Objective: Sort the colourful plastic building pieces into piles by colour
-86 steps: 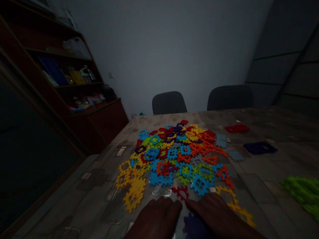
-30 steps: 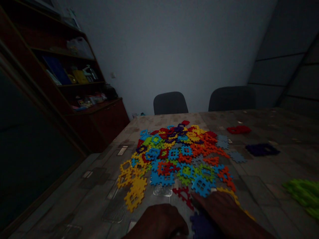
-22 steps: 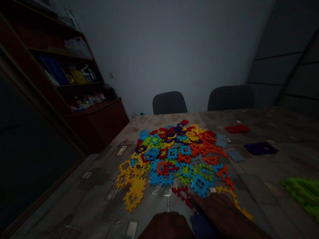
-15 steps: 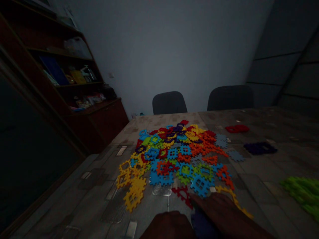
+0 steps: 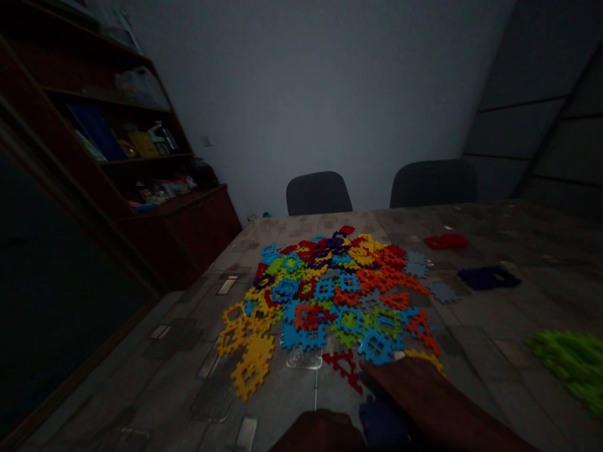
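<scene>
At the bottom edge, a dark purple interlocking plastic tile (image 5: 382, 425) with a notched edge lies between my two hands. My left hand (image 5: 320, 432) is curled at the tile's left side, its fingertips out of sight. My right hand (image 5: 419, 397) reaches over the tile's right side, with fingers bent down around it. Just beyond my hands is a dark red triangular tile (image 5: 346, 368). A yellow tile (image 5: 424, 359) sticks out past my right hand. Ahead lies a heap of mixed interlocking tiles, with a blue window tile (image 5: 377, 345) at its near edge.
On the right are a lime green stack of tiles (image 5: 572, 358), a purple stack (image 5: 488, 277) and a red group (image 5: 445, 241). Yellow tiles (image 5: 252, 370) lie at the heap's left front. Two chairs (image 5: 319, 193) stand behind the patterned table (image 5: 183, 370).
My right hand has shifted slightly up and left, covering more of the yellow tile. My left hand sits a little lower. The heap and stacks stay as they were; the view shifts slightly.
</scene>
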The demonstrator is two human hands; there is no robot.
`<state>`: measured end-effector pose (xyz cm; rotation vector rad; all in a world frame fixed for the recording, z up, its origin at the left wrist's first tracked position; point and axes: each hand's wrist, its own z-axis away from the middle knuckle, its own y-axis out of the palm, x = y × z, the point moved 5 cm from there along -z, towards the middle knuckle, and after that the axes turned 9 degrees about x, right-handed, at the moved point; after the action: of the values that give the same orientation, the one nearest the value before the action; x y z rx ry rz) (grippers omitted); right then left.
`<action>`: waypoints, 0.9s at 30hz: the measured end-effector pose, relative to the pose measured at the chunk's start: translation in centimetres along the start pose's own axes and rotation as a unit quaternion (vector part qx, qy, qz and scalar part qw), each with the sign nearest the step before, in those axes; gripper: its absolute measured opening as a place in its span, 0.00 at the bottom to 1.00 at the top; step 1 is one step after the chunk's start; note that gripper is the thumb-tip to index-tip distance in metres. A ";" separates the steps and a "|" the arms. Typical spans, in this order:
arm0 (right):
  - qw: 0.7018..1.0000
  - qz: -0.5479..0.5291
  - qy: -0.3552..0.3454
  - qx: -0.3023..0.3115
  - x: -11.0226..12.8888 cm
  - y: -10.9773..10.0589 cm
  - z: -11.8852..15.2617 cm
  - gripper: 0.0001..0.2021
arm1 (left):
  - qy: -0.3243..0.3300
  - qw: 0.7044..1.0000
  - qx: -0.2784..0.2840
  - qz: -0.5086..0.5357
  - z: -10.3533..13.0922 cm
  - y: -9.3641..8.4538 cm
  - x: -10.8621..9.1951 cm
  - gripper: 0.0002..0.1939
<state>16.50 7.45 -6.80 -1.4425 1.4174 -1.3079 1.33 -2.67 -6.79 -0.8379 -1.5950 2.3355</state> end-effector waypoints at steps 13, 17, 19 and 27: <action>0.999 -0.003 -0.040 -0.036 1.3 -0.6 -1.7 0.46 | -0.001 0.998 -0.029 0.055 1.3 -0.6 2.3 0.08; 0.998 0.006 -0.053 -0.027 1.4 -0.3 -1.6 0.38 | -0.001 0.998 -0.043 0.052 1.5 -0.7 2.5 0.09; 0.998 0.007 -0.056 -0.024 1.5 -0.5 -1.5 0.38 | -0.002 0.998 -0.038 0.048 1.6 -0.8 2.4 0.08; 0.994 0.040 -0.017 -0.101 1.8 0.9 -1.3 0.40 | 0.003 0.998 -0.032 0.051 1.5 -1.0 2.3 0.09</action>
<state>14.86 5.78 -7.06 -1.5135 1.6049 -1.1115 -1.56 -2.43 -6.24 -0.9606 -1.6687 2.3582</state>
